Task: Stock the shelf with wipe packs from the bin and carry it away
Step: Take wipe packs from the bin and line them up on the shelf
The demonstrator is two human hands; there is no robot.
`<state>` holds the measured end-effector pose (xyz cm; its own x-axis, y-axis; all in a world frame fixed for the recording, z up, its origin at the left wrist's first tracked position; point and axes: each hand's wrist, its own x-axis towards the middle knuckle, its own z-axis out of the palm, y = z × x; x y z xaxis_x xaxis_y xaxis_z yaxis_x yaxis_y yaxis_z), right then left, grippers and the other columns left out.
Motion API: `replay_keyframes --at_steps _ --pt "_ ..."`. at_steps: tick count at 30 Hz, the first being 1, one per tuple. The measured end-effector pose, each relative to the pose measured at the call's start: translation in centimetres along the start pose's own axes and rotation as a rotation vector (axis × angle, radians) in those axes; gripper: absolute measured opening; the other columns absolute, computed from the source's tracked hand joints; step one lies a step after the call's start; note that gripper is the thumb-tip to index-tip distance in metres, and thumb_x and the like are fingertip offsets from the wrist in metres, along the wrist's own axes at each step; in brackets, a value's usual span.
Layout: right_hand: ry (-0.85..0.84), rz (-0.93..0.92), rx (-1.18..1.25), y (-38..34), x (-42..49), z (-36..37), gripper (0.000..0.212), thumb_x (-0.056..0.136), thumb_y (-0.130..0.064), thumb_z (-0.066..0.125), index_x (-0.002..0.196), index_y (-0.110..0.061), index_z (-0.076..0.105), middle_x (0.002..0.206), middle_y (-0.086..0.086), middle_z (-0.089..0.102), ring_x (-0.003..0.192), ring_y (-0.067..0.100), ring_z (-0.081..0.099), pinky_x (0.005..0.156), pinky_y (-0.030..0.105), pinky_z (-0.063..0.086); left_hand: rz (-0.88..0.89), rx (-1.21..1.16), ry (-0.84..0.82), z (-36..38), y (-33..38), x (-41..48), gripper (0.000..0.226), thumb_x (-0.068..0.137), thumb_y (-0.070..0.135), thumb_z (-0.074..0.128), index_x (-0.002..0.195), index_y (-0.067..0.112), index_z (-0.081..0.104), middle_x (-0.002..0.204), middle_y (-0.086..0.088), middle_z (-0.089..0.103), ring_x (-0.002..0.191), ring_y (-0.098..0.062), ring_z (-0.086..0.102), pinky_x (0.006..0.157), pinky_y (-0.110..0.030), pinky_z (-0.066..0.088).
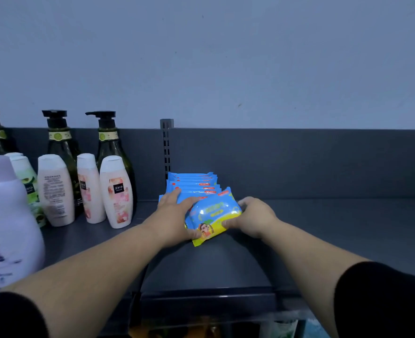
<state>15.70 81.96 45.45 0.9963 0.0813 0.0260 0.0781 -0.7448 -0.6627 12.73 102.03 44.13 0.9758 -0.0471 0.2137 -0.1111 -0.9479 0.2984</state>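
A blue and yellow wipe pack [212, 214] lies tilted against the front of a row of several blue wipe packs [193, 184] standing on the dark grey shelf [323, 223]. My left hand [174, 215] holds the pack's left end, its fingers reaching over the row and its thumb at the pack's lower corner. My right hand [252, 215] grips the pack's right end with curled fingers. The bin is not in view.
Left of the packs stand several white lotion bottles [116, 191] and dark green pump bottles [107, 142], with a large lavender bottle [3, 220] at the left edge. A slotted upright [166, 147] rises behind the row. Lower shelf goods [201, 328] show below the shelf's front edge.
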Motion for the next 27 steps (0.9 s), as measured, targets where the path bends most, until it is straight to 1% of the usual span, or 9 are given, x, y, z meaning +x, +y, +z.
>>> replay_keyframes --at_steps 2,4,8,11,13,17,21,23,27 --pt "-0.032 0.01 -0.19 -0.2 -0.3 0.3 0.055 0.066 -0.052 0.078 0.102 -0.018 0.054 0.101 -0.003 0.061 0.092 0.016 0.058 0.068 0.029 0.046 -0.035 -0.045 0.012 0.0 -0.4 -0.3 0.097 0.067 0.057 0.076 0.147 0.037 0.023 0.157 -0.002 0.001 0.146 -0.021 0.002 0.117 -0.033 0.019" --pt "-0.036 -0.015 -0.253 -0.5 -0.6 0.9 0.057 0.067 -0.055 0.075 0.102 -0.018 0.049 0.1 -0.003 0.057 0.092 0.017 0.055 0.065 0.029 0.041 -0.051 -0.093 0.017 0.0 -0.7 -0.4 0.106 0.061 0.057 0.081 0.147 0.034 0.024 0.156 0.0 0.005 0.144 -0.02 0.011 0.116 -0.032 0.023" --pt "0.032 -0.105 -0.159 -1.3 -0.3 2.5 0.07 0.071 -0.045 0.077 0.123 -0.018 0.039 0.113 0.002 0.057 0.102 0.021 0.056 0.075 0.03 0.048 -0.056 -0.102 0.041 0.2 -0.6 0.1 0.106 0.062 0.044 0.084 0.148 0.028 0.023 0.156 -0.001 0.007 0.144 -0.021 0.015 0.115 -0.034 0.026" --pt "0.089 -0.142 -0.107 -1.7 0.1 3.0 0.089 0.077 -0.034 0.076 0.144 -0.019 0.02 0.122 0.006 0.054 0.109 0.023 0.054 0.082 0.031 0.046 -0.037 -0.108 0.113 0.6 0.0 0.7 0.096 0.071 0.034 0.08 0.148 0.024 0.024 0.156 -0.005 0.007 0.144 -0.023 0.013 0.115 -0.035 0.026" --pt "0.113 -0.139 -0.091 -1.6 0.3 3.0 0.096 0.079 -0.031 0.073 0.15 -0.021 0.009 0.124 0.007 0.053 0.112 0.024 0.053 0.085 0.032 0.047 -0.035 -0.102 0.139 0.9 0.6 1.0 0.091 0.076 0.029 0.076 0.149 0.023 0.021 0.157 -0.006 0.004 0.145 -0.023 0.006 0.115 -0.034 0.025" --pt "0.107 -0.138 -0.094 -0.9 0.2 2.4 0.088 0.082 -0.035 0.07 0.149 -0.025 0.015 0.123 0.006 0.055 0.107 0.022 0.055 0.079 0.03 0.046 -0.031 -0.095 0.13 1.2 1.0 0.8 0.094 0.077 0.035 0.075 0.15 0.023 0.017 0.158 -0.003 -0.001 0.146 -0.022 -0.002 0.115 -0.032 0.019" --pt "0.08 -0.131 -0.146 -0.7 -0.1 1.9 0.092 0.08 -0.042 0.07 0.151 -0.023 0.015 0.133 0.005 0.051 0.122 0.021 0.049 0.088 0.028 0.044 -0.087 0.062 0.07 1.1 1.0 0.4 0.1 0.078 0.052 0.069 0.152 0.026 0.007 0.159 0.0 -0.01 0.146 -0.026 -0.008 0.117 -0.042 0.019" --pt "0.082 -0.127 -0.145 -0.7 -0.4 1.6 0.094 0.08 -0.044 0.069 0.152 -0.024 0.013 0.134 0.005 0.05 0.124 0.02 0.047 0.089 0.029 0.044 -0.111 0.162 0.072 0.9 1.5 0.2 0.101 0.079 0.057 0.065 0.152 0.028 0.002 0.159 0.001 -0.012 0.146 -0.028 -0.009 0.117 -0.046 0.017" --pt "0.123 -0.13 -0.219 0.5 -1.7 0.0 0.089 0.084 -0.051 0.063 0.152 -0.027 0.012 0.135 0.006 0.048 0.125 0.022 0.046 0.089 0.033 0.044 -0.109 0.221 0.118 0.7 3.4 -0.3 0.096 0.082 0.06 0.058 0.152 0.03 -0.001 0.159 -0.001 -0.01 0.146 -0.028 -0.009 0.118 -0.047 0.008"
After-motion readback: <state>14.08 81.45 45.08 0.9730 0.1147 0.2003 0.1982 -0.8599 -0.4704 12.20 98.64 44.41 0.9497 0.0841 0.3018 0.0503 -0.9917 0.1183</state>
